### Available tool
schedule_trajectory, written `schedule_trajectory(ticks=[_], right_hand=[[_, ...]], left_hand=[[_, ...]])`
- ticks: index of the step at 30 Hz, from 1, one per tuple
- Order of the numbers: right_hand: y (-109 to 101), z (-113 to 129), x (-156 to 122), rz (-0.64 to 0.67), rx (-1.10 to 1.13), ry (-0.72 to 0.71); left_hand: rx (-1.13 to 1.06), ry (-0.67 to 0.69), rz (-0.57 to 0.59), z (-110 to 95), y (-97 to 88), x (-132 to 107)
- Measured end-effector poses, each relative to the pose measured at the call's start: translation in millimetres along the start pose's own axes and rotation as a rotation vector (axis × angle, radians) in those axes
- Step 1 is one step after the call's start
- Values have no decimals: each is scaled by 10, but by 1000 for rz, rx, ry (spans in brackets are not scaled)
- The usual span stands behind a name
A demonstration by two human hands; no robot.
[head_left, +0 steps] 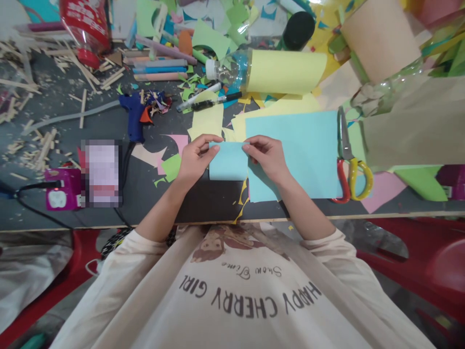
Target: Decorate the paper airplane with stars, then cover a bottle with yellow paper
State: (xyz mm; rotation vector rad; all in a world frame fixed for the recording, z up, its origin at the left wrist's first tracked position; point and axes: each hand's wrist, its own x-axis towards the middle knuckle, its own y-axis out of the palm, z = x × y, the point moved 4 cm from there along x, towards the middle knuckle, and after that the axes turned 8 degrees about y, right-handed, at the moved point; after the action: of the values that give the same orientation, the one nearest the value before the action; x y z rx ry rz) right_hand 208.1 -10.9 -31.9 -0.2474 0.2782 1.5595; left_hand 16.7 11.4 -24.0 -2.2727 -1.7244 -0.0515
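Note:
A small light-blue piece of paper (228, 162) is stretched between my two hands, its lower part curving over. My left hand (196, 157) pinches its upper left corner between thumb and fingers. At the upper right corner my right hand (266, 155) grips it the same way. Under and beside my right hand lies a larger light-blue sheet (308, 150). Scissors (350, 167) with one red and one yellow handle rest on that sheet's right edge. Yellow paper (207, 121) lies just beyond my left hand.
A blue glue gun (135, 114), a power bank (62, 189) and a blurred phone (103, 173) are on the left. Behind lie markers (160, 69), a bottle wrapped in yellow paper (286, 70) and a red-labelled bottle (87, 29). Wooden stick pieces and paper scraps litter the table (152, 203).

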Motion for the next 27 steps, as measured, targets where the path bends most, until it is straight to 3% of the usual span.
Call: schedule_trajectory(ticks=[9, 17, 27], right_hand=[[-1, 16, 3, -1, 7, 4], [-5, -10, 7, 2, -8, 8], [-4, -10, 1, 12, -33, 8]], left_hand=[[21, 6, 0, 21, -24, -7], [11, -66, -8, 17, -3, -20], [3, -20, -7, -20, -10, -13]])
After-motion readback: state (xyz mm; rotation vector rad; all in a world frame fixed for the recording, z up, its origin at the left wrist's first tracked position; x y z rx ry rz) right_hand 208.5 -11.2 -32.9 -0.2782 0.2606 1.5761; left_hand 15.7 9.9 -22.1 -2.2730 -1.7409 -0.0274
